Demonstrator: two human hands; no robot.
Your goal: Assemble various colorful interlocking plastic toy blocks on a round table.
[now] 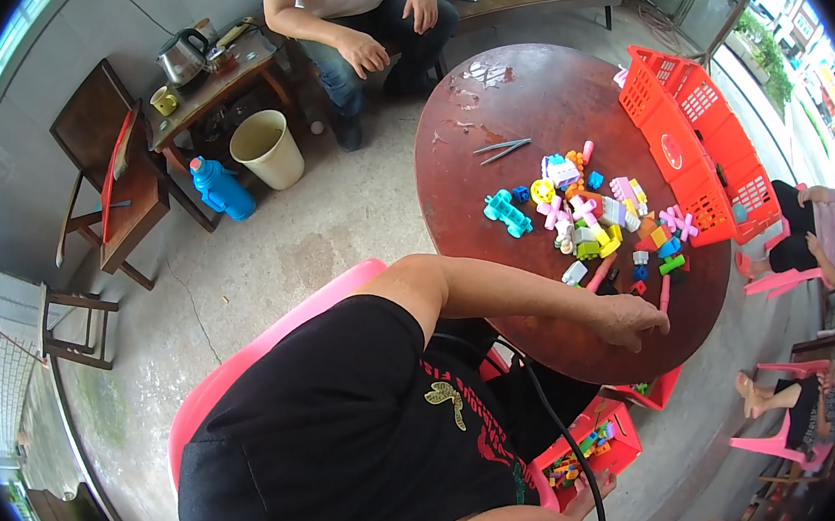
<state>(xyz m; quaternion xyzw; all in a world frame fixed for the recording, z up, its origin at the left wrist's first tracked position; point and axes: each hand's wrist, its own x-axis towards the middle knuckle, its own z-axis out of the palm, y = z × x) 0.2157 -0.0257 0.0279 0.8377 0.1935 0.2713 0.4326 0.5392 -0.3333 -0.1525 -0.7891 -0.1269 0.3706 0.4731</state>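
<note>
On the reddish-brown round counter (563, 96), above a grey floor (314, 230), a pink toy stick (665, 292) lies lengthwise up-down in view, its lower end by the half-curled left hand (632, 320); I cannot tell whether this grip holds it.

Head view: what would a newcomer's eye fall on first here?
First, the bright heap of toy blocks on the round red-brown table, with the left hand just below it in the picture. Next, the big red basket at the table's right edge. Away on the left, the vivid blue flask stands out on the grey floor.
</note>
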